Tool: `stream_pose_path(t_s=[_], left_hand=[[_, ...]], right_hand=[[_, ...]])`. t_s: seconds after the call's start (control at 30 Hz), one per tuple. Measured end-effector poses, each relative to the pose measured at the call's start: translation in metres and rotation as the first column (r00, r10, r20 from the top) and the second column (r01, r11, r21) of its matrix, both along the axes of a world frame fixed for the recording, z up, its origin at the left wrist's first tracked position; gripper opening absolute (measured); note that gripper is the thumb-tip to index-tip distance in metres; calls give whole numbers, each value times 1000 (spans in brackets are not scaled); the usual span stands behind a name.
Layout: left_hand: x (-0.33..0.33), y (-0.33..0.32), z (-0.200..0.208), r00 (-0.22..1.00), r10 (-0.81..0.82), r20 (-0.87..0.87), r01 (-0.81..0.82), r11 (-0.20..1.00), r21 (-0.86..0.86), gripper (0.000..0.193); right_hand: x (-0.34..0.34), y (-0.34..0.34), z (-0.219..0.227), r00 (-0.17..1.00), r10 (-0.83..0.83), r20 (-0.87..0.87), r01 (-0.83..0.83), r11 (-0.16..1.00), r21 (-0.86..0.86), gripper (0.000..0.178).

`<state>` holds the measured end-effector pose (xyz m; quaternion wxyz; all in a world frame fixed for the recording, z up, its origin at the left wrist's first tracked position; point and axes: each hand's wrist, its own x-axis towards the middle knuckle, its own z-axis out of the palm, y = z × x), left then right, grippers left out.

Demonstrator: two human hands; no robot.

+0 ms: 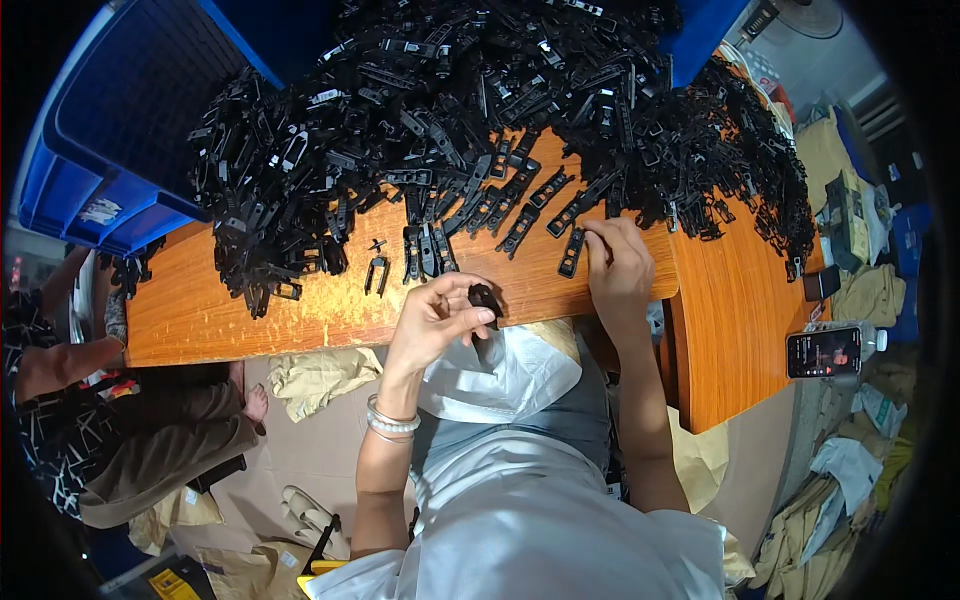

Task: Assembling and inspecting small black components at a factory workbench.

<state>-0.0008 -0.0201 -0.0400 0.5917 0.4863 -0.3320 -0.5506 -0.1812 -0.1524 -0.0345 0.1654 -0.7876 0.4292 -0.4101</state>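
My left hand (440, 315), with a beaded bracelet and bangle at its wrist, is closed round a small black plastic part (484, 299) just over the table's near edge. The fingers hide some of that part. To its right, my right hand (622, 262) has its bent fingertips at the upper end of a long black plastic clip (571, 253) with slots in it. I cannot tell whether this clip is lifted off the wood. Several similar clips (520, 228) lie loosely side by side beyond my hands. A forked black piece (377, 274) lies to the left.
A large heap of black plastic parts (430, 90) covers the far side of the wooden table (330, 325). A blue crate (110, 190) stands at the left, near another person's arm (75, 355). A phone (825, 353) is at the right edge. White plastic sheeting (510, 375) covers my lap.
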Motion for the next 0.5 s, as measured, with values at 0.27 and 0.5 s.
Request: stream_pose_path(t_s=[0.27, 0.5], left_hand=[[-10, -2, -4, 999, -35, -2, 36, 998, 47, 27], [-20, -10, -1, 995, -93, 28, 92, 994, 53, 28]], right_hand=[[-28, -20, 6, 938, -339, -68, 333, 939, -84, 9], [-52, -44, -3, 952, -300, -63, 293, 951, -102, 25]])
